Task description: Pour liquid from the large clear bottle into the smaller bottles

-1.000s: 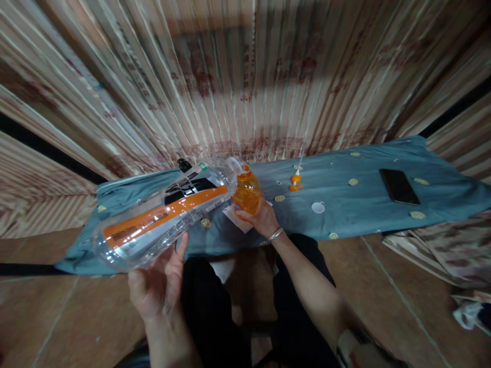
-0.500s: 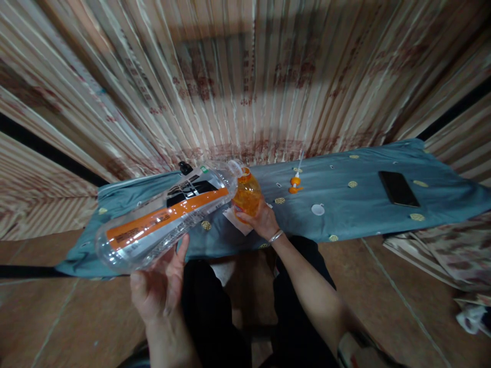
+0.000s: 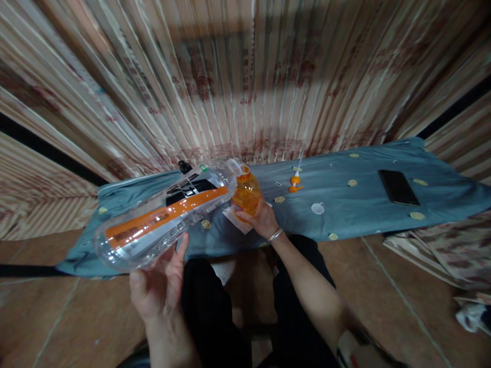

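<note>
My left hand [image 3: 159, 283] is closed under a large clear plastic bottle [image 3: 169, 217] with an orange, silver and black label. The bottle is tilted, its base low at the left and its uncapped neck high at the right. That neck meets the mouth of a smaller orange bottle [image 3: 247, 194]; whether they touch or one sits inside the other I cannot tell. My right hand [image 3: 264, 220] wraps round the lower part of the orange bottle, which leans slightly. Under it a pale sheet [image 3: 238, 222] lies on the cloth, partly hidden.
A blue-green patterned cloth [image 3: 368, 225] covers the narrow table. On it lie an orange pump head [image 3: 294, 183], a small white disc [image 3: 317, 208] and a dark phone [image 3: 399, 187]. A black object [image 3: 184, 167] stands at the back left. Striped curtains [image 3: 245, 76] hang behind.
Almost nothing differs. Both bottles and both hands keep their places, apart from a very slight shift of the large bottle's neck.
</note>
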A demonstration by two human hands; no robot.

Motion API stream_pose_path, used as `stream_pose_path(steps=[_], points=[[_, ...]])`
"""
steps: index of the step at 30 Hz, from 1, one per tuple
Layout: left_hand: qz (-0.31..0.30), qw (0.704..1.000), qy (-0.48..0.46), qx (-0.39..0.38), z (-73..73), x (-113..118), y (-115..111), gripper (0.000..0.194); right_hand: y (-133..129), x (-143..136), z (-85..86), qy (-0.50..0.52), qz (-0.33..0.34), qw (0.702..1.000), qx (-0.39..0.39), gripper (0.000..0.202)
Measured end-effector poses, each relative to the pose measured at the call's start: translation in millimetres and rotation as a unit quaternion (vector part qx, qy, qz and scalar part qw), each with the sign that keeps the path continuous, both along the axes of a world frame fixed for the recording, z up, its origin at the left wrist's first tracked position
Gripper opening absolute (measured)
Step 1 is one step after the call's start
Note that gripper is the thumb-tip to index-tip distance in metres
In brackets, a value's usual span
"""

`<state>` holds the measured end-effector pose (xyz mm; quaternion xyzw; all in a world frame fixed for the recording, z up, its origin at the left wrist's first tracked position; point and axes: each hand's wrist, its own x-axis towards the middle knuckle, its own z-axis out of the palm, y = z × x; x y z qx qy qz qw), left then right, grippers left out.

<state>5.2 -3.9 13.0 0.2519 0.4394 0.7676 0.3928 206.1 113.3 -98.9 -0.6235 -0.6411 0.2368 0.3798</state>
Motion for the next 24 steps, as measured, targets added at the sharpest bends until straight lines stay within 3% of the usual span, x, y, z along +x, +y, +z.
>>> stream_pose_path(steps=[24], points=[[-0.010,1.000,0.007,0.012,-3.5,-2.3,0.0,0.067,0.2,-0.4,2.9,0.014,-0.006,1.000,-0.020,0.071]])
